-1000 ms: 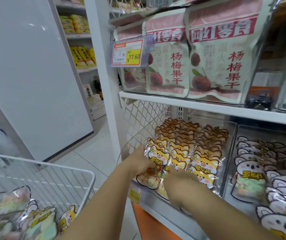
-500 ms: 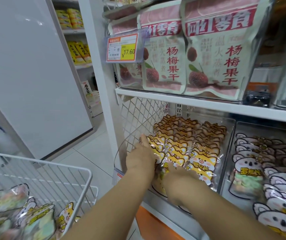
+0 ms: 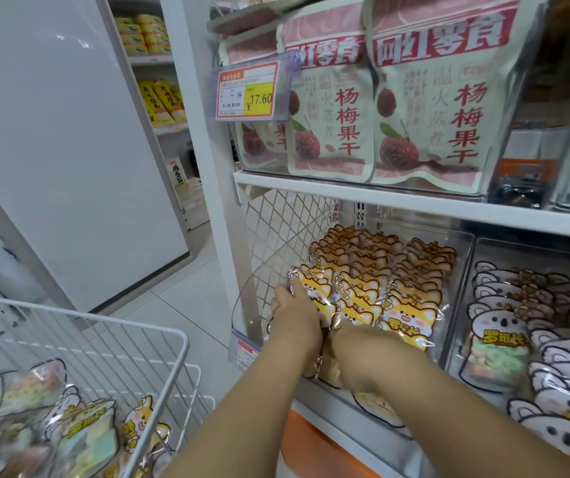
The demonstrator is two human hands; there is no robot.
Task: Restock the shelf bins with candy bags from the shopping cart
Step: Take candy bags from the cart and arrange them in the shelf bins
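Observation:
A clear shelf bin (image 3: 457, 298) holds rows of yellow fox-face candy bags (image 3: 411, 305). Both my hands are inside its front left corner. My left hand (image 3: 293, 317) grips the front bags of the left row, its fingers curled over their tops by the bin's curved wall. Just to the right and nearer me, my right hand (image 3: 357, 353) holds the lower part of the same bunch of bags; its fingertips are hidden behind them. At the bottom left, the white wire shopping cart (image 3: 111, 321) carries more candy bags (image 3: 83, 436).
To the right, a second clear bin holds white koala-face candy bags (image 3: 497, 334). The white shelf board (image 3: 414, 205) above carries large pink fruit snack pouches and a price tag (image 3: 247, 91). A white upright post stands left of the bin.
My hands have carried the bunch of yellow bags from the bin's front edge deeper into its front left corner. The left hand has slid up along the bin's curved wall.

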